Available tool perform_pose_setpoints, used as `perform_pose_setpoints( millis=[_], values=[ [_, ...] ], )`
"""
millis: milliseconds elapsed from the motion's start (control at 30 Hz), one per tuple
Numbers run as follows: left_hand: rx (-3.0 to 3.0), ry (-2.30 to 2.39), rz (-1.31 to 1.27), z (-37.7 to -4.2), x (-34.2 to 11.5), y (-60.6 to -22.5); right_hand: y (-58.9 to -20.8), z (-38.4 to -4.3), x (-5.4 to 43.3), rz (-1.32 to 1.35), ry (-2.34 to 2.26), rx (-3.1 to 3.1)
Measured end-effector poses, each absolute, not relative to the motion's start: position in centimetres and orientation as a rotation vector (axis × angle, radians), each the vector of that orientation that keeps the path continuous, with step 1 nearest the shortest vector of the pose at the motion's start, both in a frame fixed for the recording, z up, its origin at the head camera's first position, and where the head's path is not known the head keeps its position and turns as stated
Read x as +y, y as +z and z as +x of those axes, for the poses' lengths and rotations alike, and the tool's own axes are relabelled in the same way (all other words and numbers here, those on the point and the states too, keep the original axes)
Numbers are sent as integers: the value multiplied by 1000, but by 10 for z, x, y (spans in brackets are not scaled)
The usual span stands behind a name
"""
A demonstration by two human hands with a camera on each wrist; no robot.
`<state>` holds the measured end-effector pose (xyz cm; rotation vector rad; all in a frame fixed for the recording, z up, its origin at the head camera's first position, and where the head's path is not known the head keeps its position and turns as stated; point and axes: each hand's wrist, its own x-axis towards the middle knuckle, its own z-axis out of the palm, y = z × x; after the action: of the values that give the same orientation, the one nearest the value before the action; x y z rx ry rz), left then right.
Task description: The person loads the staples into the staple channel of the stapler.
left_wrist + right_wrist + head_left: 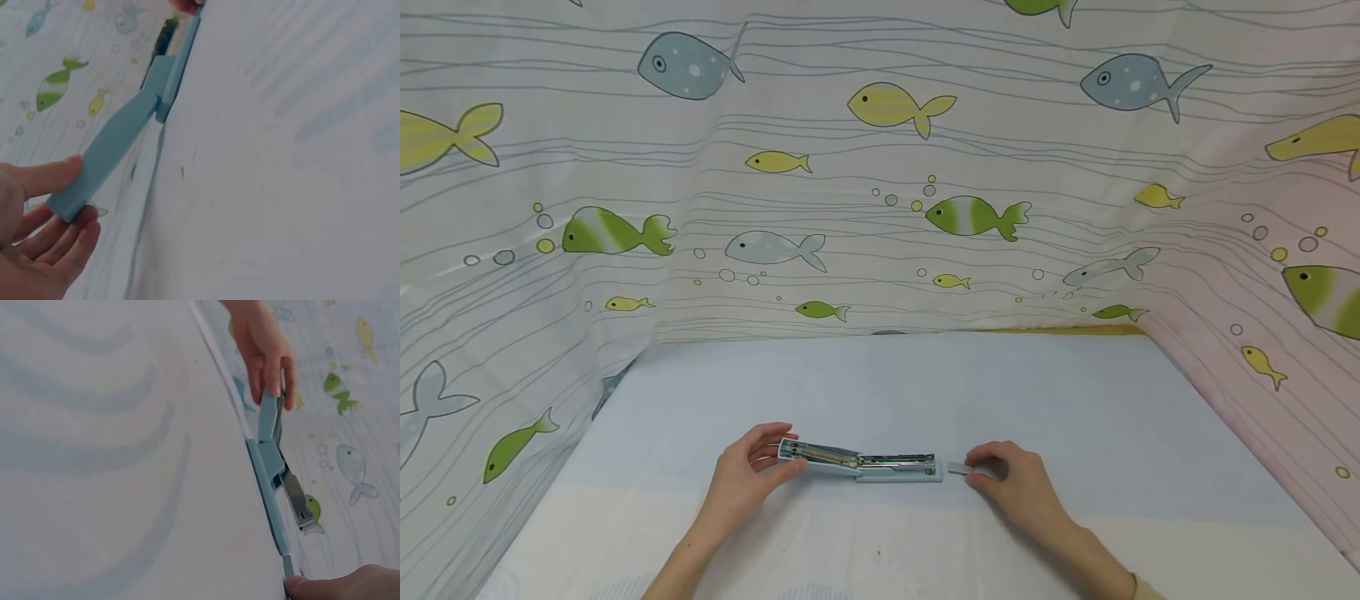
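Note:
A light blue stapler (898,477) lies on the table, swung wide open with its top cover folded back to the left. My left hand (741,479) holds the end of that cover (115,150) between thumb and fingers. The metal staple channel (294,494) stands tilted up from the base in the right wrist view. Just beyond the base's right end, my right hand (1018,483) pinches a small grey strip that looks like a row of staples (958,468). In the head view a narrow gap separates strip and base.
A pale blue and white cloth (880,392) covers the table. Fish-printed curtains (880,183) hang at the back and both sides. Two tiny dark marks (182,172) show on the cloth in front of the stapler.

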<state>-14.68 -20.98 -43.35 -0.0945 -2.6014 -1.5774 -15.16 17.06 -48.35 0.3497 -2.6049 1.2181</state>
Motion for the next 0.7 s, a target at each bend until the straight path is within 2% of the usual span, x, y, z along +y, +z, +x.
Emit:
perform_pose_setpoints(
  millis=[700],
  values=[
    [-2590, -1589, -95, -145, -209, -433, -486, -152, 169, 422, 1127, -2515]
  ],
)
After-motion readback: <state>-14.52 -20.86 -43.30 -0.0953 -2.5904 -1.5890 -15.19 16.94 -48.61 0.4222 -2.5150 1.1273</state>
